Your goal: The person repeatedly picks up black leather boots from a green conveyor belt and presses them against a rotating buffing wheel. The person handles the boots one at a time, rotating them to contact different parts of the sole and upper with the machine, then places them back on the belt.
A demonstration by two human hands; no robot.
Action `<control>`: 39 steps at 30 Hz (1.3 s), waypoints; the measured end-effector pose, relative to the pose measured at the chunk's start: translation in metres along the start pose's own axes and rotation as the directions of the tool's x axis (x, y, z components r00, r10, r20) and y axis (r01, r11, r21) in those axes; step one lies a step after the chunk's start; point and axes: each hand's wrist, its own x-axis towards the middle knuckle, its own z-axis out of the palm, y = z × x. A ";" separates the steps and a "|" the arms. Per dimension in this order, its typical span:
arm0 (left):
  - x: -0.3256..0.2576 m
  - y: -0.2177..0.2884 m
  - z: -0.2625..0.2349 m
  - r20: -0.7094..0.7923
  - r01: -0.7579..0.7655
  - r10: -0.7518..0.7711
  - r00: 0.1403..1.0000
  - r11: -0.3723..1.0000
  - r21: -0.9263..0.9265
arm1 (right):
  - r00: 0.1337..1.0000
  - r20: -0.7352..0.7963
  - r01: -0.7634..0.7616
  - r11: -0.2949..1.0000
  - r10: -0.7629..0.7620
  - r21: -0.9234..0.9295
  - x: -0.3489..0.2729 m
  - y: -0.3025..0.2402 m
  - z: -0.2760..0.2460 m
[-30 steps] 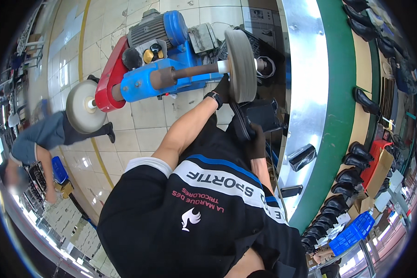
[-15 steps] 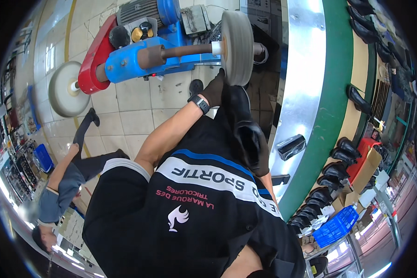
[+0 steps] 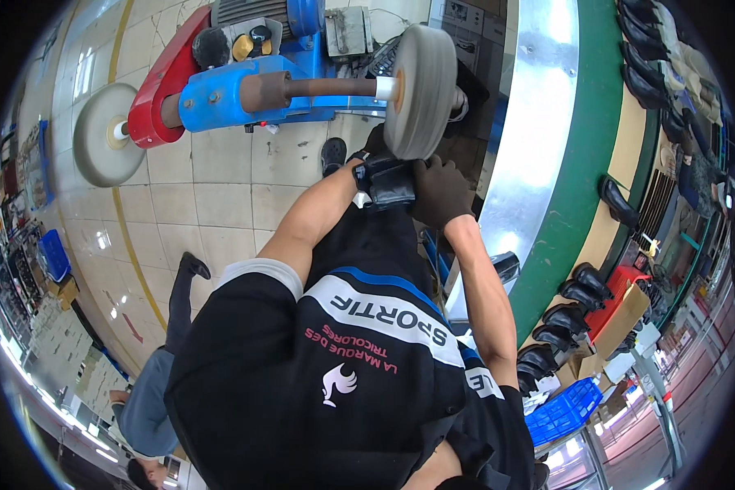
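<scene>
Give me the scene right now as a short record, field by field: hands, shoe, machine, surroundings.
Left grip: dark-gloved, at the shoe's left, mostly hidden
Right grip: dark-gloved, on the shoe's right side
Shoe: black, glossy, by the wheel's lower rim; contact unclear
Wheel: grey, on the shaft's right end; spin cannot be told
Shaft: brown, out of a blue housing
Disc: pale, at the machine's left end
Bench: green, right
Crate: blue, lower right
Co-worker: lower left

a blue basket (image 3: 565, 412) sits near a red crate (image 3: 612, 300) at right, a co-worker (image 3: 149, 408) and blue bin (image 3: 55, 256) at left.
</scene>
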 end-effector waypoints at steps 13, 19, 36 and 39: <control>-0.047 -0.013 0.018 0.037 -0.354 0.413 0.910 0.729 0.586 | 0.817 0.145 -0.188 0.020 0.558 0.982 -0.098 -0.019 0.042; -0.017 -0.011 0.006 -0.182 -0.045 0.022 0.983 0.991 -0.124 | 0.855 0.294 0.007 -0.576 0.427 0.817 -0.062 -0.016 0.081; -0.105 0.168 0.079 0.053 -0.154 0.804 0.593 0.048 0.987 | 0.807 0.558 -0.203 -0.797 0.192 0.569 -0.040 -0.031 0.105; -0.117 0.186 0.119 0.219 -0.301 0.791 0.572 -0.046 0.952 | 0.887 0.173 -0.190 -0.003 0.429 0.982 -0.046 -0.043 0.132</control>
